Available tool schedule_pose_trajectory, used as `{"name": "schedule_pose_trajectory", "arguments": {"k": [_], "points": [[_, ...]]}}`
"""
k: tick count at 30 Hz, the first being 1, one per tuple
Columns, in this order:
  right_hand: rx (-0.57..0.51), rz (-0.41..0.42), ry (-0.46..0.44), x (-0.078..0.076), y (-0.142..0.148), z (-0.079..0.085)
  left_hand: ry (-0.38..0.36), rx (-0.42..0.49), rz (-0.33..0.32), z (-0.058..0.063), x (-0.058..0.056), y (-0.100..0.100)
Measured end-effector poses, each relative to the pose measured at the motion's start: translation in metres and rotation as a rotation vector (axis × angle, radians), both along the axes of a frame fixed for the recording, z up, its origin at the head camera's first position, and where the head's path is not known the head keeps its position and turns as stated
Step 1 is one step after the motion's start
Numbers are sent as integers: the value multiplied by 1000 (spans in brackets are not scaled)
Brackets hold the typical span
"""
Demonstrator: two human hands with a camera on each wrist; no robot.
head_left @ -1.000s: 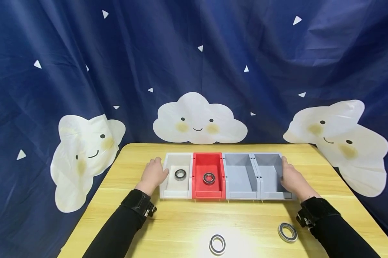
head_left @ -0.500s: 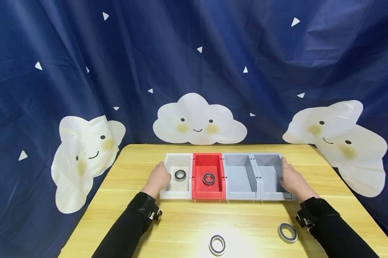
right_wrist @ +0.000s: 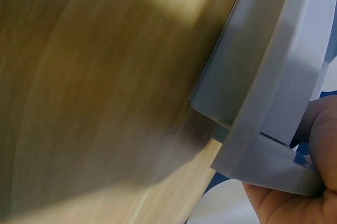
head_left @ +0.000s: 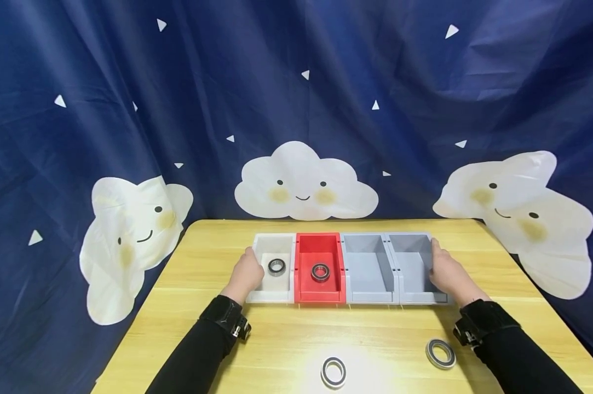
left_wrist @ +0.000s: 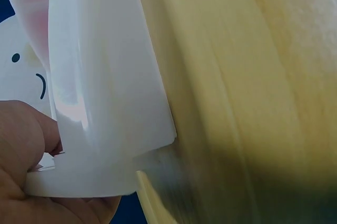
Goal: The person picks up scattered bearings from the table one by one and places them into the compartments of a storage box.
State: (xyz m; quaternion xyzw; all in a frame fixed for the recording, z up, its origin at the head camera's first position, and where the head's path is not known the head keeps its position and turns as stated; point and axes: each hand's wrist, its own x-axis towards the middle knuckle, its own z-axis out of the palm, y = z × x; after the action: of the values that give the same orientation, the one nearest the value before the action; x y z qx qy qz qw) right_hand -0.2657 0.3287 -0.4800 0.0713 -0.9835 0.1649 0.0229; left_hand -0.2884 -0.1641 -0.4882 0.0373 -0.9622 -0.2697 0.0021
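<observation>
A row of joined bins stands on the table: a white bin [head_left: 278,287], a red bin [head_left: 320,249] and two grey bins, the middle-right grey bin [head_left: 367,273] and the end grey bin [head_left: 410,262]. My left hand [head_left: 247,275] grips the white bin's outer side wall, the thumb inside in the left wrist view. At the opposite end, my right hand [head_left: 451,277] holds the end grey bin's outer wall, its thumb over the edge. One ball bearing [head_left: 276,274] lies in the white bin, another bearing [head_left: 320,279] in the red. Both grey bins look empty.
Two larger bearings lie on the wooden table [head_left: 286,339] before the bins: a front bearing [head_left: 324,373] near the middle and a right bearing [head_left: 441,365] beside the right forearm. Behind the table hangs a blue curtain [head_left: 257,65] with white clouds.
My left hand has shifted right and farther over the white bin's side wall. The right hand keeps its hold, and the bins and bearings show no clear movement.
</observation>
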Motion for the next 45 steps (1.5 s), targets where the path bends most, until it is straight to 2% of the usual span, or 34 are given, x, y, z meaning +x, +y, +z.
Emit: {"name": "schedule_pose_trajectory", "arguments": {"k": [11, 22, 30, 37, 45], "points": [[-3, -1, 6, 3, 2, -5, -32, -12, 9, 2, 4, 4], [-10, -5, 4, 5, 2, -2, -42, -36, 10, 3, 3, 6], [-1, -35, -39, 7, -2, 5, -28, -31, 17, 5, 2, 5], [-4, -2, 22, 9, -3, 14, -25, -35, 24, 4, 2, 6], [27, 0, 21, 15, -7, 29, -21, -43, 22, 5, 3, 6]]}}
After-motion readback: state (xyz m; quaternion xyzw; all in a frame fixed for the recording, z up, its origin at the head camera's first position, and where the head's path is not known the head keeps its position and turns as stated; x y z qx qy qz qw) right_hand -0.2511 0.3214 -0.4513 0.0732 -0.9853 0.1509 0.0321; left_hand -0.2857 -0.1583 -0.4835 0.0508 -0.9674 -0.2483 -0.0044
